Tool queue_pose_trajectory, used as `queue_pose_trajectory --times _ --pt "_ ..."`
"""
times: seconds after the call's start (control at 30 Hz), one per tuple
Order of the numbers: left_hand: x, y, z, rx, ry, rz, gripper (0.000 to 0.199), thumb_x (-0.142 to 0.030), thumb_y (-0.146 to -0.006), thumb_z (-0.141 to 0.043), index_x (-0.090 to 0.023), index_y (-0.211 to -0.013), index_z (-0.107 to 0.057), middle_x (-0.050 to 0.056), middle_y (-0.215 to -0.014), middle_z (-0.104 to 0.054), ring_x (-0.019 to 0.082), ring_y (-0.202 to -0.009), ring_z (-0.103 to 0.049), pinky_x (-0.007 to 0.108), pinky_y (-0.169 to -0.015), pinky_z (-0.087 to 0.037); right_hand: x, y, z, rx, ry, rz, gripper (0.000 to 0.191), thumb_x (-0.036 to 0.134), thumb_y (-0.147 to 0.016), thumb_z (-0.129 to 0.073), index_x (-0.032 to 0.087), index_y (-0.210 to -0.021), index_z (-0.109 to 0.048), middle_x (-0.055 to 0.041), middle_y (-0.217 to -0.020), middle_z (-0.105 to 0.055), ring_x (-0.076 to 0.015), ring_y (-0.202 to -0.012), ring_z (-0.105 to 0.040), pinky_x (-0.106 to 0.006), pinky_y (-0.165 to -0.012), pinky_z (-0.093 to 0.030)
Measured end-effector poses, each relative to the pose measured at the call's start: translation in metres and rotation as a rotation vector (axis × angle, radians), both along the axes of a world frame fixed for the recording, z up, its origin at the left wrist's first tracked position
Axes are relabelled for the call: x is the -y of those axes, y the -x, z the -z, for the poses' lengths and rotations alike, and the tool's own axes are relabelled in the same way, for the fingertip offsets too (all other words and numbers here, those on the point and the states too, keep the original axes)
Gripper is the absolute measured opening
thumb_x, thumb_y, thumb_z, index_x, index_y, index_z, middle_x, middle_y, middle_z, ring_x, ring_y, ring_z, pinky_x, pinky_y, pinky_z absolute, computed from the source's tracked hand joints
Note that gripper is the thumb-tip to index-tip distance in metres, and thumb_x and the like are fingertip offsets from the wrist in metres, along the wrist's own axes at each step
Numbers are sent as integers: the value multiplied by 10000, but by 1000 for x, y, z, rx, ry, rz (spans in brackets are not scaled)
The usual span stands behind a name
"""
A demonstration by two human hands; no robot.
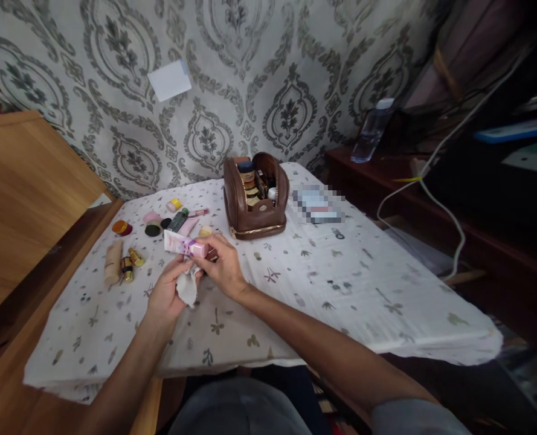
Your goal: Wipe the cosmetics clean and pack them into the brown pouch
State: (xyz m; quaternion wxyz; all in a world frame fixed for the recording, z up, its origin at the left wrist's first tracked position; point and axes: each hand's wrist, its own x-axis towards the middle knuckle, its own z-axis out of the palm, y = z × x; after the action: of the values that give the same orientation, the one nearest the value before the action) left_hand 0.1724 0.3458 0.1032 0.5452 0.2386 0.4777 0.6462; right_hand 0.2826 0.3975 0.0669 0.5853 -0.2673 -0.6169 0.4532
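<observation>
On my screen, I have the right hand [225, 261] pinching a pink and white tube [177, 242], in front and left of the brown bag [260, 222]. My left hand [167, 289] pinches a white cloth [187, 289], farther from the bag.

Brown bag [257, 226] blocks ahead of right hand [225, 264]; passage over tablecloth [322, 290] rightward; small containers [153, 229] crowd front left.

No text was legible anywhere. The held tube [177, 243] carried purple and pink print, too small and soft to read. The dark-lidded jar [247, 176] in the brown bag [235, 208] had a label, lettering blurred out. The bag's small round badge [263, 208] was unreadable. The flat item [318, 204] beside it was pixelated, markings lost.
</observation>
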Motion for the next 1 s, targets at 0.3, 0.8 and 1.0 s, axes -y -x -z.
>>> queue_pose_trajectory --times 0.3,0.8,1.0 --pt "-6 7 -23 200 198 -177 233 -203 -997 -495 -156 -786 -581 -46 -522 -542 57 -345 -470 144 -340 -428 3 0 8 171 -216 -20 200 262 -893 -620 228 -1071 -704 -36 -906 -527 -150 -775 -528 -256 -692 -484" --pt "-17 34 -8 -264 -131 -236 319 -317 -637 -858 -155 -816 -649 -89 -527 -574 39 -356 -446 147 -351 -330 4 11 4 -180 536 -632 495 585 -651 -809 178 -889 -656 9 -694 -677 -122 -562 -626 -221 -499 -467" --pt "-27 33 3 -301 -260 -425 384 -348 -618 -854 -206 -877 -609 -70 -747 -629 62 -570 -556 158 -543 -435 5 12 5 -263 626 -752 571 549 -588 -870 176 -972 -672 14 -687 -711 -115 -538 -662 -182 -451 -443"
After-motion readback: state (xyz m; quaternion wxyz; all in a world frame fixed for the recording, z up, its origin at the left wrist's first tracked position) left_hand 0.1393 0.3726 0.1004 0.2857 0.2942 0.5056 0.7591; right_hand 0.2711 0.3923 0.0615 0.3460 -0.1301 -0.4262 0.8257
